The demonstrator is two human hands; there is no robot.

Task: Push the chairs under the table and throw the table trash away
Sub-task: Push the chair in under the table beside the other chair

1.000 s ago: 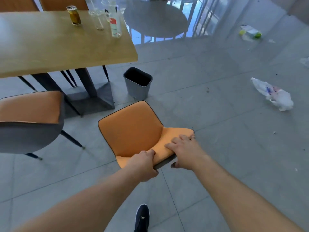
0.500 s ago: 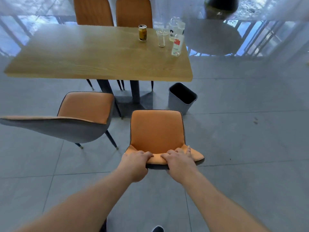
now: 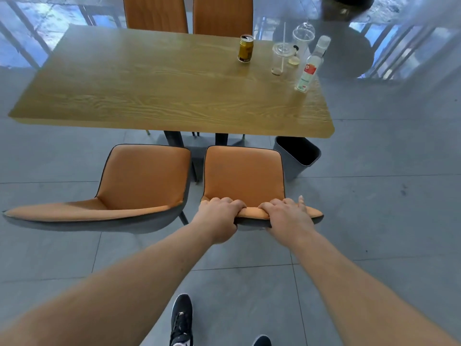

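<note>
Both hands (image 3: 252,216) grip the chair (image 3: 244,178) backrest's top edge; seat beyond.

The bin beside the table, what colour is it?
The small plastic bin is grey with a dark inside, seen in the head view.

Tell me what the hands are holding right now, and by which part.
Both the left hand and right hand grip the orange chair by the top edge of its backrest.

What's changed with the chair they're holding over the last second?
The held chair has been swung round to face the table squarely and pushed closer, its seat front now near the table edge, beside the other chair. Both the left hand and right hand still grip its backrest. The can, cups and bottle haven't moved.
</note>
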